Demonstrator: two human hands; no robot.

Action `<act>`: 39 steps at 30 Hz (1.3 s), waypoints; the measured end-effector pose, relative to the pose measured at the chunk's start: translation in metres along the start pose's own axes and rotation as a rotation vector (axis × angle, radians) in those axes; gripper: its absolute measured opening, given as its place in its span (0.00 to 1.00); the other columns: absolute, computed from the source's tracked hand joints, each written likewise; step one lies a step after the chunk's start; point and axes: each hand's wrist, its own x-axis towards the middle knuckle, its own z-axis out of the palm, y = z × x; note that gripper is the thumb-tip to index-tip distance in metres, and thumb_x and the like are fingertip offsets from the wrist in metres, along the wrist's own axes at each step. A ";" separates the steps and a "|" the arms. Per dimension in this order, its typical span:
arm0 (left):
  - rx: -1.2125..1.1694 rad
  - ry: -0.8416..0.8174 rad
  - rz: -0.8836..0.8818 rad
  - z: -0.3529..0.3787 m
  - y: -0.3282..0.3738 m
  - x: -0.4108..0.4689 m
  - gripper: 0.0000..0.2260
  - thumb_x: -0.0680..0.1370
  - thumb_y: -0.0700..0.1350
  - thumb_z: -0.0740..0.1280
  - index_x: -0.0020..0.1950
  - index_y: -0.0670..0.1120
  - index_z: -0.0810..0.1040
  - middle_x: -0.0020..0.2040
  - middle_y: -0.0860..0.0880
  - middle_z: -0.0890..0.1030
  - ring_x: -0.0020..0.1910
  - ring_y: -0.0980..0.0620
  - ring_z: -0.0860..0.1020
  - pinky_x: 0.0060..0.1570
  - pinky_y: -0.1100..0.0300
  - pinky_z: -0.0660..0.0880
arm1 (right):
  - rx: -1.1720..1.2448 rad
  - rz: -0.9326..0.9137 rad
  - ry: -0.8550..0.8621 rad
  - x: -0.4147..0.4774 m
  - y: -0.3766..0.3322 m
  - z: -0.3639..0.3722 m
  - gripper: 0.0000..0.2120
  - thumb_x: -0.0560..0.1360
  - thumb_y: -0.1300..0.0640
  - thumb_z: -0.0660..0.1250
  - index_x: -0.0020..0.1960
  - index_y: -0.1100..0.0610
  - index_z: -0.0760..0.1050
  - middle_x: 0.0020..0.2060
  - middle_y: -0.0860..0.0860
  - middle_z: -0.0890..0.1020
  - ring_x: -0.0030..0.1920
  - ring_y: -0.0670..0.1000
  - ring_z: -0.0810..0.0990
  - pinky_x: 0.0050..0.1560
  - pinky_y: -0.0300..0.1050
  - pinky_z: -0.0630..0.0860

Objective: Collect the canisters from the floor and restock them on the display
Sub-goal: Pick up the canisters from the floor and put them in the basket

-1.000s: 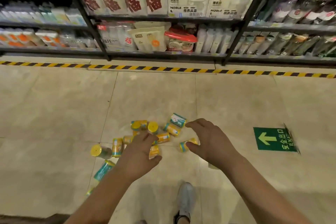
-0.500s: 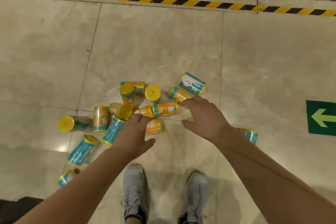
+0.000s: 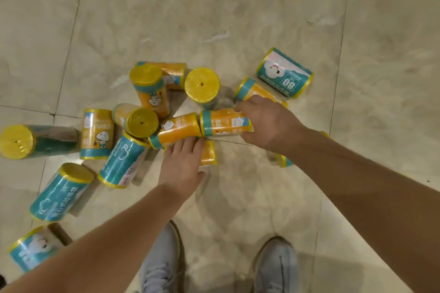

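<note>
1. Left hand (image 3: 182, 164), at the centre of the frame, lies with fairly straight fingers over a short canister (image 3: 209, 152). Its fingertips touch an orange canister (image 3: 176, 129) just above, and it grips nothing.
2. Right hand (image 3: 269, 121), right of centre, curls fingers and thumb round a held canister (image 3: 223, 123) lying on its side.
3. Collecting is only starting, and the display is out of view. Next, I judge, the left hand must close on one canister and both must lift without rolling the neighbours.
4. Scattered canisters (image 3: 96, 133) lie on the tiled floor (image 3: 238, 7) from the left edge to a teal canister (image 3: 284, 74) at upper right.
5. All have yellow ends and look closed, so their contents cannot be told.
</note>
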 end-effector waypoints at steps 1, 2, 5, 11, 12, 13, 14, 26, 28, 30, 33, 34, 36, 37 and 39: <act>0.002 0.018 -0.012 0.007 0.000 0.005 0.40 0.60 0.54 0.82 0.69 0.45 0.74 0.62 0.45 0.77 0.60 0.41 0.75 0.57 0.45 0.74 | -0.003 -0.011 0.001 0.003 0.003 0.002 0.28 0.75 0.50 0.71 0.73 0.50 0.69 0.64 0.53 0.73 0.65 0.57 0.73 0.63 0.53 0.72; 0.006 0.023 -0.022 0.012 0.001 0.009 0.41 0.59 0.55 0.83 0.68 0.44 0.75 0.61 0.45 0.78 0.60 0.41 0.76 0.57 0.44 0.74 | -0.007 -0.020 0.000 0.005 0.006 0.005 0.28 0.75 0.50 0.71 0.73 0.51 0.69 0.64 0.53 0.73 0.65 0.57 0.74 0.63 0.53 0.72; -0.020 0.072 -0.045 0.021 0.000 0.021 0.37 0.59 0.54 0.83 0.64 0.45 0.77 0.58 0.46 0.79 0.57 0.41 0.76 0.54 0.45 0.74 | -0.026 -0.025 -0.044 0.007 0.013 0.006 0.31 0.75 0.46 0.72 0.74 0.51 0.66 0.66 0.52 0.72 0.66 0.56 0.73 0.65 0.52 0.71; -0.441 0.197 -0.145 0.002 -0.010 0.005 0.31 0.65 0.48 0.80 0.65 0.51 0.73 0.59 0.50 0.78 0.60 0.45 0.76 0.54 0.47 0.75 | -0.036 -0.009 -0.061 0.005 0.013 0.002 0.33 0.75 0.45 0.72 0.75 0.52 0.64 0.67 0.52 0.71 0.67 0.56 0.71 0.66 0.51 0.70; -0.576 0.221 -0.192 -0.004 -0.013 0.001 0.31 0.65 0.47 0.80 0.65 0.52 0.72 0.59 0.51 0.78 0.59 0.47 0.77 0.54 0.49 0.76 | -0.045 -0.015 -0.057 0.007 0.010 0.003 0.33 0.75 0.46 0.72 0.75 0.52 0.64 0.67 0.52 0.71 0.66 0.56 0.71 0.65 0.50 0.70; -0.705 0.239 -0.254 -0.011 -0.015 -0.003 0.30 0.66 0.46 0.80 0.65 0.53 0.72 0.58 0.52 0.78 0.57 0.50 0.77 0.53 0.51 0.76 | -0.054 -0.023 -0.048 0.011 0.005 0.004 0.32 0.75 0.46 0.72 0.74 0.53 0.65 0.67 0.52 0.71 0.66 0.56 0.72 0.65 0.50 0.70; -0.816 0.245 -0.316 -0.019 -0.018 -0.006 0.31 0.66 0.46 0.81 0.65 0.54 0.72 0.57 0.54 0.79 0.56 0.53 0.77 0.53 0.54 0.75 | -0.057 -0.029 -0.036 0.017 0.000 0.006 0.30 0.75 0.47 0.72 0.73 0.53 0.66 0.66 0.53 0.72 0.66 0.56 0.72 0.64 0.50 0.70; -1.022 0.186 -0.348 -0.047 -0.053 -0.027 0.32 0.65 0.47 0.83 0.61 0.63 0.69 0.52 0.67 0.79 0.54 0.72 0.75 0.45 0.78 0.70 | -0.133 -0.040 -0.021 0.067 -0.027 0.052 0.32 0.70 0.48 0.75 0.69 0.55 0.68 0.63 0.54 0.71 0.64 0.57 0.71 0.61 0.51 0.73; -1.022 0.193 -0.342 -0.064 -0.054 -0.028 0.33 0.65 0.48 0.83 0.63 0.61 0.70 0.53 0.65 0.79 0.53 0.72 0.75 0.44 0.75 0.71 | 0.026 -0.006 0.011 0.051 -0.023 0.041 0.30 0.68 0.47 0.76 0.65 0.56 0.71 0.60 0.53 0.72 0.62 0.56 0.73 0.58 0.51 0.75; -1.031 0.209 -0.339 -0.082 -0.053 -0.031 0.33 0.65 0.49 0.84 0.64 0.60 0.71 0.54 0.64 0.79 0.53 0.71 0.76 0.47 0.72 0.71 | 0.187 -0.001 0.092 0.029 -0.021 0.023 0.29 0.65 0.48 0.78 0.61 0.56 0.72 0.57 0.52 0.73 0.58 0.56 0.75 0.53 0.52 0.77; -1.057 0.252 -0.367 -0.125 -0.044 -0.042 0.31 0.65 0.47 0.84 0.62 0.58 0.73 0.53 0.62 0.80 0.50 0.70 0.77 0.45 0.72 0.71 | 0.393 -0.039 0.207 -0.009 -0.025 -0.020 0.31 0.64 0.53 0.80 0.63 0.56 0.72 0.55 0.50 0.74 0.56 0.51 0.75 0.54 0.44 0.74; -1.061 0.265 -0.374 -0.142 -0.041 -0.047 0.30 0.65 0.47 0.83 0.60 0.59 0.73 0.51 0.62 0.80 0.49 0.71 0.77 0.42 0.74 0.70 | 0.442 -0.050 0.224 -0.022 -0.029 -0.040 0.33 0.64 0.53 0.80 0.65 0.55 0.71 0.56 0.49 0.74 0.56 0.49 0.75 0.55 0.41 0.73; -1.060 0.287 -0.356 -0.185 -0.036 -0.058 0.29 0.64 0.46 0.84 0.56 0.63 0.71 0.48 0.64 0.80 0.47 0.72 0.76 0.40 0.75 0.70 | 0.503 -0.071 0.261 -0.049 -0.040 -0.087 0.34 0.65 0.51 0.81 0.66 0.53 0.70 0.57 0.47 0.74 0.56 0.44 0.75 0.56 0.39 0.73; -1.062 0.298 -0.333 -0.210 -0.034 -0.064 0.29 0.63 0.47 0.84 0.54 0.64 0.71 0.48 0.67 0.80 0.47 0.72 0.77 0.39 0.75 0.70 | 0.523 -0.084 0.290 -0.063 -0.047 -0.112 0.34 0.65 0.49 0.81 0.66 0.52 0.70 0.57 0.46 0.75 0.56 0.43 0.75 0.56 0.37 0.72; -1.068 0.311 -0.280 -0.263 -0.031 -0.076 0.30 0.63 0.47 0.84 0.55 0.64 0.72 0.49 0.69 0.79 0.47 0.69 0.78 0.40 0.75 0.71 | 0.560 -0.099 0.346 -0.093 -0.062 -0.166 0.33 0.66 0.49 0.82 0.66 0.51 0.71 0.58 0.44 0.76 0.58 0.40 0.75 0.56 0.29 0.69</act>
